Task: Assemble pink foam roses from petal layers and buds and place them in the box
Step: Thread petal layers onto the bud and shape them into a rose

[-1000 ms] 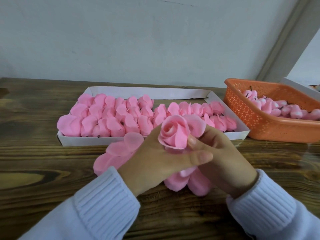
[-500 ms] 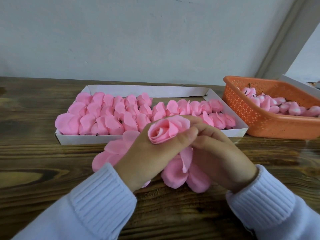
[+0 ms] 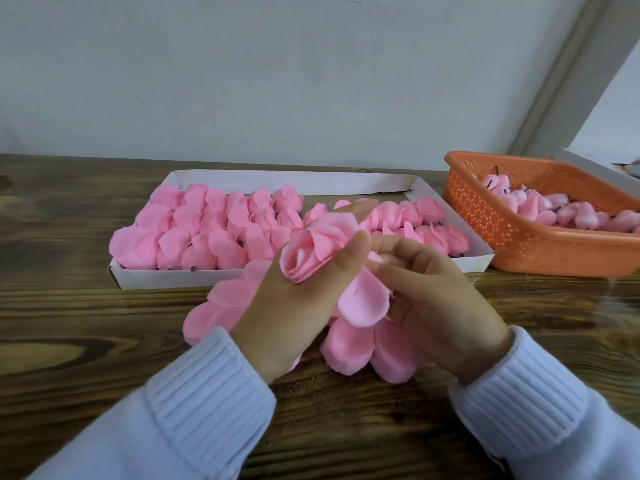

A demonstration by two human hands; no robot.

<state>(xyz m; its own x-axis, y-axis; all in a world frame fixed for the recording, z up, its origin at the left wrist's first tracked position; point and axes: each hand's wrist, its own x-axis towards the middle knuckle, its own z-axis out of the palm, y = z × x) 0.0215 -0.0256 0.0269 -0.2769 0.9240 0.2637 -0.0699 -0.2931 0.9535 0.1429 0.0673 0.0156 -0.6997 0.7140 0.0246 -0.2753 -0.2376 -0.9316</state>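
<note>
My left hand (image 3: 294, 306) grips a pink foam rose (image 3: 317, 251), tilted on its side with its bloom facing left, just in front of the white box (image 3: 166, 278). My right hand (image 3: 440, 306) pinches a loose outer petal (image 3: 363, 299) of the same rose from the right. Beneath both hands lies a pile of flat pink petal layers (image 3: 349, 348) on the wooden table. The box holds rows of finished pink roses (image 3: 207, 233). An orange basket (image 3: 512, 237) at the right holds pink buds (image 3: 554, 211) with dark stems.
A wooden table (image 3: 69, 341) runs under everything, backed by a pale wall. More petal layers (image 3: 221, 303) stick out left of my left wrist. A white box edge (image 3: 595, 168) shows behind the basket at far right.
The rose has tipped from upright onto its side, bloom now facing left. My right hand shifted from behind the rose to pinching an outer petal below it.
</note>
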